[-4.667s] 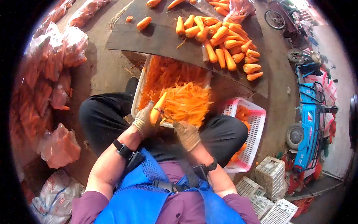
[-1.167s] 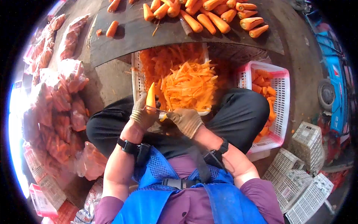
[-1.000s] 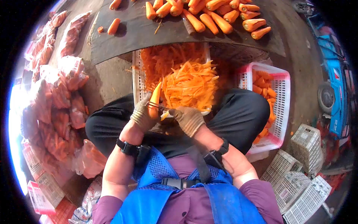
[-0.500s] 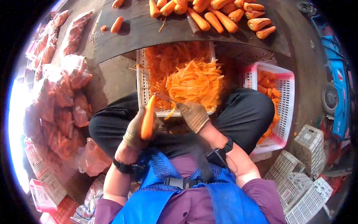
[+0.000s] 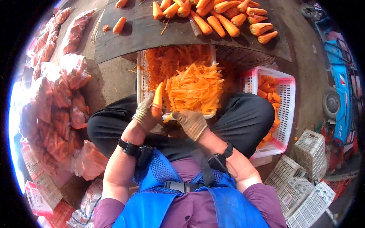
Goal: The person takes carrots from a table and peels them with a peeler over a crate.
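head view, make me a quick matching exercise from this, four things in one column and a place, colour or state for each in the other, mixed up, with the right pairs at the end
Things
1. left hand
2. carrot shavings
3. shirt
4. carrot pile

Place, colour or state
A. purple
B. gripping a carrot
C. lying on a dark board
D. heaped in a white basket

Right pairs: 1-B, 2-D, 3-A, 4-C
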{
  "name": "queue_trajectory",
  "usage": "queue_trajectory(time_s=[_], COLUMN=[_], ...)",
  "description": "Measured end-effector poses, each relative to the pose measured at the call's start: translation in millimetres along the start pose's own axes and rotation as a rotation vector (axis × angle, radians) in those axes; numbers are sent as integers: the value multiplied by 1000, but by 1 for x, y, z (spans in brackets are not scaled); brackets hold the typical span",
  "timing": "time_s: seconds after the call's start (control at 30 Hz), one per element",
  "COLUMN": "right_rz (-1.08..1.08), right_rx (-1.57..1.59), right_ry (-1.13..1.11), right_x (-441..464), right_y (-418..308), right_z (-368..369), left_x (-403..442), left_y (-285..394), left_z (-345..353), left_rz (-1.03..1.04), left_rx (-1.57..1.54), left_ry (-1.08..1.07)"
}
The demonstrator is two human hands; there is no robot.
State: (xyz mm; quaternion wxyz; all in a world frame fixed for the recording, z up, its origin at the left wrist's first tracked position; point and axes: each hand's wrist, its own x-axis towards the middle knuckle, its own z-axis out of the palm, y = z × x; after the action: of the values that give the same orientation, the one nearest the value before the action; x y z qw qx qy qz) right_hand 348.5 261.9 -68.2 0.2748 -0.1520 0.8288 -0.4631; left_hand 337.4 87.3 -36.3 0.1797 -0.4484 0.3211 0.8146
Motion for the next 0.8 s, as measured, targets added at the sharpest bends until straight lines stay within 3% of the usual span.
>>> queue_trajectory(time_s=[0.13,0.23,0.33,0.47,0.57,0.6,0.7,0.77,0.8], right_rz=[-2,135,206,180,164,158,-48,61,116], right_rx=[-53,-116,-71,-54,10,50,-86,94,185], right_ry=[39,85,164,149,95,86,119,10,-46], right_x=[-3,9,16,15,8,6,6,0,-2], right_y=[-7,16,22,8,4,3,14,-3,-11], right_z=[-2,-1,-4,-7,-8,-10,1,-9,-13], left_x=[-35,-56,-93,-72,-42,-33,-14,11,14], left_y=[3,-2,-10,-6,-6,0,2,-1,1], left_z=[-6,-43,-31,-36,-29,-36,-27,-30,-29], left_rz=[-6,-189,-196,-28,-27,-112,-95,57,8], left_rx=[262,347,355,283,-43,2,-61,103,24], left_ry=[-166,-214,-72,-63,-123,-238,-107,5,0])
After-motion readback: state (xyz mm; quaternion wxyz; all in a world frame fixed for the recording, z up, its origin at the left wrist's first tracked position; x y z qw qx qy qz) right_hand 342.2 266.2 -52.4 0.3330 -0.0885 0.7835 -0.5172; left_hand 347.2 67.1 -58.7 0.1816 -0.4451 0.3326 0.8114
